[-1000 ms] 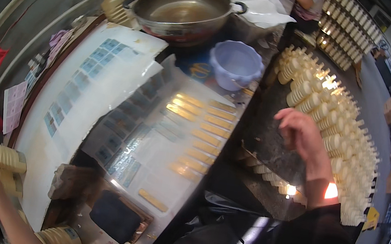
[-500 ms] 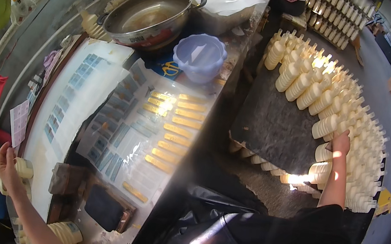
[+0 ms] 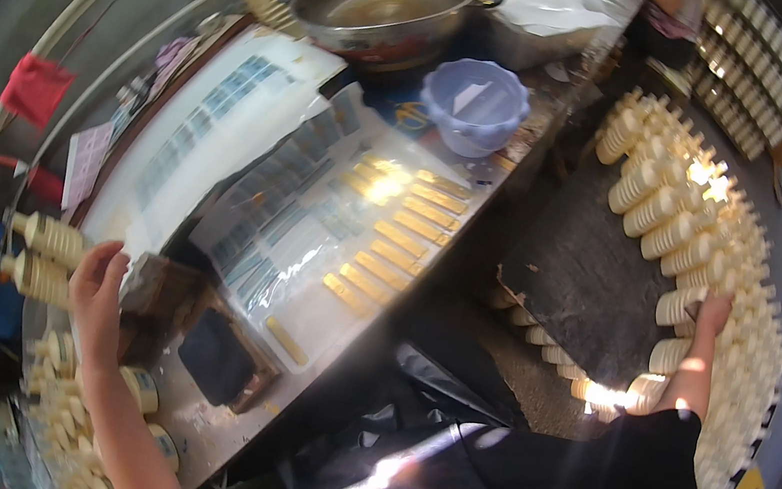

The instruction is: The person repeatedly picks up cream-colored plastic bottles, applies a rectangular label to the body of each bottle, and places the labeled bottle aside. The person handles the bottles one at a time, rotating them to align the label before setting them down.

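The left hand (image 3: 96,287) is closed around two cream ribbed plastic bottles (image 3: 45,256) at the near-left end of the worktop (image 3: 212,425), well left of the clear tray of yellow sticks (image 3: 386,244); half a second ago it gripped them lower down, nearer the picture's edge. The right hand (image 3: 712,315) lies with fingers stretched on the rows of cream cone-shaped bottles (image 3: 687,228) on the floor, far right of that tray, much as before; whether it grips one cannot be told.
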The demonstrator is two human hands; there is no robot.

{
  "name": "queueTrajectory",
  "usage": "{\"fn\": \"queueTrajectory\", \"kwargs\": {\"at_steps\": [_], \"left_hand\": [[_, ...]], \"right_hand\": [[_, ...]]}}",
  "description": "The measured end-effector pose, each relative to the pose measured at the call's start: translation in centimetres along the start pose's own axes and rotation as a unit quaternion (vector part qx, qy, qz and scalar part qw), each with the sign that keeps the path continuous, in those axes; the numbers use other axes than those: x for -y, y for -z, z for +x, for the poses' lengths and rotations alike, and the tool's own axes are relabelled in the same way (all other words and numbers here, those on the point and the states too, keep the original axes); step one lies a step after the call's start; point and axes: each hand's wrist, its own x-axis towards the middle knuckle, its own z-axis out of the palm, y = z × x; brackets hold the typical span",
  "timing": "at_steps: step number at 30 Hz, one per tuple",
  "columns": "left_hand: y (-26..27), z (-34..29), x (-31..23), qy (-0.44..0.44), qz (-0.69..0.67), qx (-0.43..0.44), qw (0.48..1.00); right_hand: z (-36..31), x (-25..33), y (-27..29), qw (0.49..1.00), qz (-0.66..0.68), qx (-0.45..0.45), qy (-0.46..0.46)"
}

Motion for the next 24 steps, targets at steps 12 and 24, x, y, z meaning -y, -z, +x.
{"fn": "queueTrajectory", "kwargs": {"at_steps": [12,24], "left_hand": [[-2.9,-4.1,2.4,0.036,-0.121,0.03,0.992],[-11.5,-7.9,-3.2,-0.112,-0.099,0.266,0.952]], "right_hand": [[-3.8,6.0,2.2,0.971,-0.08,0.066,0.217],[-25.2,28.6,27.5,0.791,0.216,0.383,0.425]]}}
